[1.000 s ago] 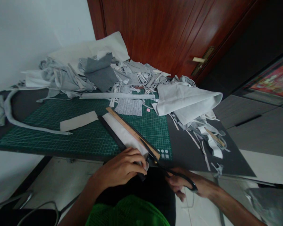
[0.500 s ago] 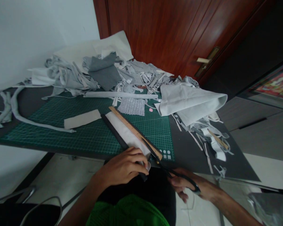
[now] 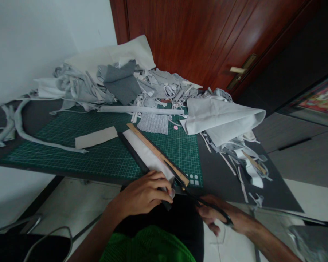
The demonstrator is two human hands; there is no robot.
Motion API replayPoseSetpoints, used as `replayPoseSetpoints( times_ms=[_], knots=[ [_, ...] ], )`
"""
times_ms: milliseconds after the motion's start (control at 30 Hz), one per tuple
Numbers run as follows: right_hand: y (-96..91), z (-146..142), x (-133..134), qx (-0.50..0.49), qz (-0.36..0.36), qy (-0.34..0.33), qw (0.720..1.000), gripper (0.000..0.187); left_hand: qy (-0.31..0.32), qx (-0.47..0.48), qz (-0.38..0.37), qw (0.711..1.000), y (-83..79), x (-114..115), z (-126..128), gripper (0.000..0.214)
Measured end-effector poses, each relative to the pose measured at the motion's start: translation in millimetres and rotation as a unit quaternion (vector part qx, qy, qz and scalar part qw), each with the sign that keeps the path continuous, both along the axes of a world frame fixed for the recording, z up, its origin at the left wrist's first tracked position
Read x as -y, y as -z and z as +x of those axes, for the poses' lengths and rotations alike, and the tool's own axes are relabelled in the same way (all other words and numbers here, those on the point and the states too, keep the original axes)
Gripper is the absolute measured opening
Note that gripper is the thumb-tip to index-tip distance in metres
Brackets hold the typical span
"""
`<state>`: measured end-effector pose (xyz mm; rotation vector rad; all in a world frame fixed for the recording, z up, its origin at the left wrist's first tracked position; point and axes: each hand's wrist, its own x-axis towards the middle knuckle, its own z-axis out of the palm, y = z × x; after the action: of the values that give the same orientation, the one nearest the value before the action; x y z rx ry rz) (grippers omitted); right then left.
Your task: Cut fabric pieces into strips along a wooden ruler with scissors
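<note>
Right grip (image 3: 224, 218) on scissors (image 3: 190, 193) — apparently palm-down

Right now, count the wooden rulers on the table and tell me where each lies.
2. One wooden ruler lies on the green cutting mat beside the white strip; a shorter wooden piece sits among scraps at the right. Fabric piles may hide others.

The left hand (image 3: 142, 194) lies palm down with its knuckles raised. Its fingers curl forward and the thumb presses toward them in a pinch, with the bare forearm running back to the lower left. The right hand (image 3: 224, 217) sits lower and further right, fingers closed in a grip, its forearm stretching toward the lower right corner.
</note>
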<state>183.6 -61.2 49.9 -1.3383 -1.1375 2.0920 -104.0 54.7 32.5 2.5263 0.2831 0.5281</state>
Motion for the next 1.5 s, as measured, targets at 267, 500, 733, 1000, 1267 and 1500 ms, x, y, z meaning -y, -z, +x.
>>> replayPoseSetpoints(
  times_ms=[267,500,733,1000,1267,1500],
  knots=[
    [1.8,2.4,0.9,0.012,0.008,-0.002,1.0,0.055,-0.002,-0.007,-0.004,1.0,-1.0,0.5,0.2,0.037],
    [3.8,2.4,0.4,0.007,-0.007,0.013,1.0,0.055,-0.002,0.003,-0.013,1.0,-0.8,0.4,0.8,0.039],
    [2.1,2.9,-0.4,0.031,0.0,0.007,1.0,0.058,-0.005,0.009,-0.018,1.0,-1.6,0.7,0.8,0.041],
    [1.7,3.0,-0.9,0.039,0.011,-0.004,0.999,0.06,-0.008,0.004,-0.019,1.0,-1.9,1.4,1.2,0.04],
    [1.2,3.8,-1.8,0.038,0.012,-0.007,0.999,0.06,-0.008,0.005,-0.024,1.0,-1.2,1.0,0.8,0.042],
    [-3.4,0.4,-2.9,0.037,-0.001,0.002,0.999,0.061,-0.007,-0.001,-0.024,1.0,-3.4,0.8,1.3,0.044]
  ],
)
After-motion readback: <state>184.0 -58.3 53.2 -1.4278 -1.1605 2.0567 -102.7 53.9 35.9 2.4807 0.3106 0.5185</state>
